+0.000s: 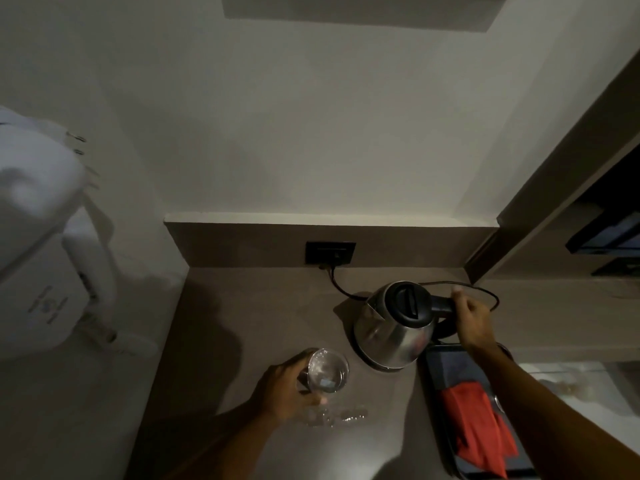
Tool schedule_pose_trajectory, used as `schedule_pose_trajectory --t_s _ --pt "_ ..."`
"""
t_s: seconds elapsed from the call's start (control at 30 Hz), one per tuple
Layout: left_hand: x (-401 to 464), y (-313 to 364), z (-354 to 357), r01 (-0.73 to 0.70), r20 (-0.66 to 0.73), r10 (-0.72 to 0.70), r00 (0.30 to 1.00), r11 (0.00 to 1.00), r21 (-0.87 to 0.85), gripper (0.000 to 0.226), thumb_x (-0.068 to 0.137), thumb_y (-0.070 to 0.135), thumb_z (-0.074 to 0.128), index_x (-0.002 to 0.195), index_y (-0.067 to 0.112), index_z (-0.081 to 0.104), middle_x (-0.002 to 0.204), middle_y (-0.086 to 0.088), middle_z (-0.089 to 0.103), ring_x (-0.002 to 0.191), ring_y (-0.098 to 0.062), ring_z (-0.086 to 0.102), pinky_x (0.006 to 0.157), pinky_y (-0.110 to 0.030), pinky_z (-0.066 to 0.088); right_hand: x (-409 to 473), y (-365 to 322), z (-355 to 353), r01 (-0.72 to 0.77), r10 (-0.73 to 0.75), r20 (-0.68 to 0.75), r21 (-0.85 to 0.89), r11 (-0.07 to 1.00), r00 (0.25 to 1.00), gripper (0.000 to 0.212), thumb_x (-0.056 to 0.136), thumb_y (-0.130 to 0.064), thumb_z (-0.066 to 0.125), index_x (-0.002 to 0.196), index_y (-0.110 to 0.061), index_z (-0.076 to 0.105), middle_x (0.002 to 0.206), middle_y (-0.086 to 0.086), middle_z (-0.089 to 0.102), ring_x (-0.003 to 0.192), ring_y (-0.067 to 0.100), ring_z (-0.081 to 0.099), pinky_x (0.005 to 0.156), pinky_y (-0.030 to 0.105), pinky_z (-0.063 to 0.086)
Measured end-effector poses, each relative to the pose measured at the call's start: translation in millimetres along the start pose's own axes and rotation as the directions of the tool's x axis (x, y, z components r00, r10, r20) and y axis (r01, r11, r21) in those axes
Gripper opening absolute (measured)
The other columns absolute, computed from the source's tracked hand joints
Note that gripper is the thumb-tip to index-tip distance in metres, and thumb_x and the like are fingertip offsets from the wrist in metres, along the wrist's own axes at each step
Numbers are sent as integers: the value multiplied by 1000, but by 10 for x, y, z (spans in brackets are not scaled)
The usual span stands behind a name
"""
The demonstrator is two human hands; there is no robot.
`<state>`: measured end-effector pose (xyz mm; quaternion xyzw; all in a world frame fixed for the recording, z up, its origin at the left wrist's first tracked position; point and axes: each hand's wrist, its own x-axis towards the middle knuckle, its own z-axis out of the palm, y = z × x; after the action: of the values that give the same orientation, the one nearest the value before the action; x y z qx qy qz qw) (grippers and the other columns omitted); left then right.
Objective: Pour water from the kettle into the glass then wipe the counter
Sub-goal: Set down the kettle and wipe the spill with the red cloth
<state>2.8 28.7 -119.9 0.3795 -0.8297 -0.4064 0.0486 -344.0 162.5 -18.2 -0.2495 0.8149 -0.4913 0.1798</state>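
A steel kettle [391, 332] with a black lid stands upright on the grey counter [242, 323], spout turned left. My right hand [472, 322] is wrapped around its black handle. A clear glass [327, 370] holding water stands on the counter in front of the kettle, and my left hand [285, 389] grips it from the left. A small puddle of spilled water [332, 417] glistens on the counter just in front of the glass. A red cloth [476, 427] lies on a dark tray [446, 365] at the right, partly under my right forearm.
A black cord [341, 287] runs from the wall socket [330, 252] behind the kettle. A white appliance [45, 251] hangs on the left wall. Dark shelving [602, 233] rises at the right. The counter ends at the back wall.
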Motion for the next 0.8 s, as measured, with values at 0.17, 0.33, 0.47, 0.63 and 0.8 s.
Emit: schedule_pose_trajectory --t_s 0.17,0.33,0.47,0.63,0.8 --pt "0 3 61 -14 22 15 1000 1000 -24 95 46 67 83 128 65 35 95 27 71 89 8 64 82 -24 55 -275 -118 -139 122 -137 -161 -98 988 977 49 96 -53 39 117 -11 54 114 11 59 106 27 56 86 31 43" --pt "-34 -31 12 -44 37 45 998 999 -16 96 51 64 82 133 62 32 108 27 67 96 7 63 87 -28 56 -1147 708 -89 -22 -42 -103 -553 833 994 64 93 -59 41 146 -23 34 155 9 34 137 34 33 108 58 29" --pt "-171 -36 -54 -127 -25 127 992 992 -4 92 64 60 80 141 59 29 138 28 49 123 13 48 102 -20 44 -1540 1293 -81 -122 194 25 -696 708 981 67 91 -47 56 150 -29 27 163 7 15 146 31 14 115 59 16" --pt "-426 -344 -139 -80 -56 94 994 975 205 96 80 83 39 155 25 22 163 5 12 151 -13 13 121 -40 23 -1485 1351 -100 -117 244 78 -711 693 967 64 95 -41 53 151 -29 22 163 9 10 147 33 9 116 58 12" --pt "-677 -625 -229 -49 -103 91 990 935 350 102 78 91 14 154 22 17 165 -4 8 152 -23 11 119 -46 24 -1439 1213 -184 -151 298 63 -752 641 952 70 87 -19 67 148 -27 34 161 10 19 137 43 27 104 63 30"
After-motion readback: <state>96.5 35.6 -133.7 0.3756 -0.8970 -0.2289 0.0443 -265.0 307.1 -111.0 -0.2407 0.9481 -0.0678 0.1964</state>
